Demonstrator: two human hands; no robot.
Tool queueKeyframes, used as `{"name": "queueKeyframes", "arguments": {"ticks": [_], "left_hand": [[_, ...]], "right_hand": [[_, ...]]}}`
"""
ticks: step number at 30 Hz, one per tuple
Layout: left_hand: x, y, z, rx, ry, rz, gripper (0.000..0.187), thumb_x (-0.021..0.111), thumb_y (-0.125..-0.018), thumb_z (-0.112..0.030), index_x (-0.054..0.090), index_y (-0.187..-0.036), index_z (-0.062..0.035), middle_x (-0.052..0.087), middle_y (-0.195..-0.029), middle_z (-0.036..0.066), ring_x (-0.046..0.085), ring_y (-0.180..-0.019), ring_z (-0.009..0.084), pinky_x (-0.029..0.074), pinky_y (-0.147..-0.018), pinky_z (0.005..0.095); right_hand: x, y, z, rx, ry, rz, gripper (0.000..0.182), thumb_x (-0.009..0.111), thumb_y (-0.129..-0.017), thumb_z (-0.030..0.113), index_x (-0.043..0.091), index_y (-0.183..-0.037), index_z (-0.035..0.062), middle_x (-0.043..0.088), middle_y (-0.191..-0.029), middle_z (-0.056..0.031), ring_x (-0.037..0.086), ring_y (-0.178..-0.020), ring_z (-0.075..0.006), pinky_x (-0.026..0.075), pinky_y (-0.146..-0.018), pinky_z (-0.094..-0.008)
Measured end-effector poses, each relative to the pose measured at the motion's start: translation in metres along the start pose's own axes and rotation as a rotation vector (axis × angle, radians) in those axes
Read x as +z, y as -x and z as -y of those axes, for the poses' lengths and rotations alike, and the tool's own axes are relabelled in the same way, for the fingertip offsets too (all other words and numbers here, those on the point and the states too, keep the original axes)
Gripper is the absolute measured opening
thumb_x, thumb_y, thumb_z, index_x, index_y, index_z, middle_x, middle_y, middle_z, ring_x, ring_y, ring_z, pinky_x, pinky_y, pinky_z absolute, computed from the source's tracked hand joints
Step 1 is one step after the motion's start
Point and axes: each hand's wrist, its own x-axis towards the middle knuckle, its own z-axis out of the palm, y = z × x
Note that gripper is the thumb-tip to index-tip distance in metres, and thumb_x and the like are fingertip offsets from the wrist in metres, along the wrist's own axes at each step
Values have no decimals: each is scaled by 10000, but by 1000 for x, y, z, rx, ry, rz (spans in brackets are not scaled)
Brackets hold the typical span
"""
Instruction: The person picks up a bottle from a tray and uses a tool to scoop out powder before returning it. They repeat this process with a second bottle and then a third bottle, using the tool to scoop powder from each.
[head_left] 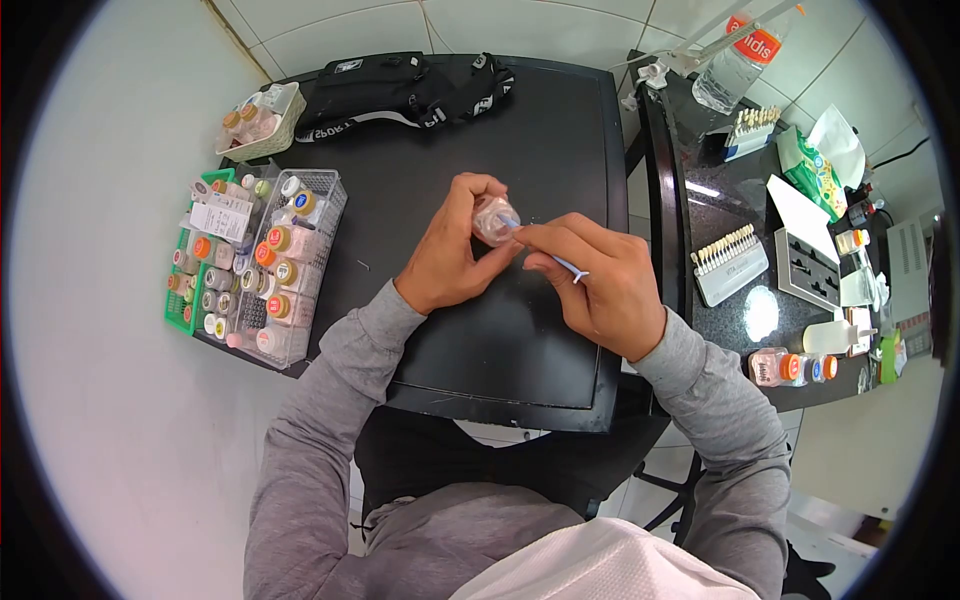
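Near the middle of the black table (470, 345), my left hand (447, 248) is closed around a small clear jar (492, 222) with pale pinkish contents. The jar's mouth faces up toward me. My right hand (600, 280) pinches a thin light-blue plastic stick (568, 266) with a small crosspiece at its near end. The stick's far end reaches into or over the jar's mouth; its exact tip is too small to make out. Both hands are close together, above the tabletop.
At the left stand a clear basket (322, 190) and a green basket (186, 238) of capped jars. A black bag (375, 95) lies at the back. On the right counter are a tooth shade guide (732, 270), a water bottle (725, 85), a tissue pack (815, 175) and a jar (768, 367).
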Motion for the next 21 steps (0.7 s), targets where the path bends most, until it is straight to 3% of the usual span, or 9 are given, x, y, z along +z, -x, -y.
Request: {"name": "queueKeyframes", "arguments": {"ticks": [4,13,17,21], "left_hand": [[-2,-1,3,57,-16,40,697,847,-899,-6,490,-1498,-5,522,-1377,155,597,-1244,248,514,-1063,361],[-1,-4,1,74,-57,-33,559,852,-888,31,557,-1360,-29,535,-1372,147,630,-1173,224,564,-973,352],[1,-4,3,42,-32,-61,534,885,-861,19,545,-1268,-41,565,-1355,133,671,-1078,199,596,-908,336],[-1,-3,3,15,-22,-38,542,886,-851,19,517,-1243,-45,602,-1336,135,711,-1055,198,608,-902,339]], "right_hand": [[-3,1,1,37,1,44,194,813,-947,85,763,-1134,80,702,-904,-91,699,-692,-325,538,-609,-416],[-3,0,0,29,10,7,190,817,-953,99,758,-1132,78,700,-898,-80,696,-682,-315,539,-598,-415],[-2,3,-1,91,46,94,196,822,-952,105,760,-1135,71,721,-921,-80,712,-696,-311,545,-602,-410],[1,1,0,35,-2,28,201,822,-951,107,763,-1140,74,720,-913,-81,712,-695,-312,543,-600,-406]]}}
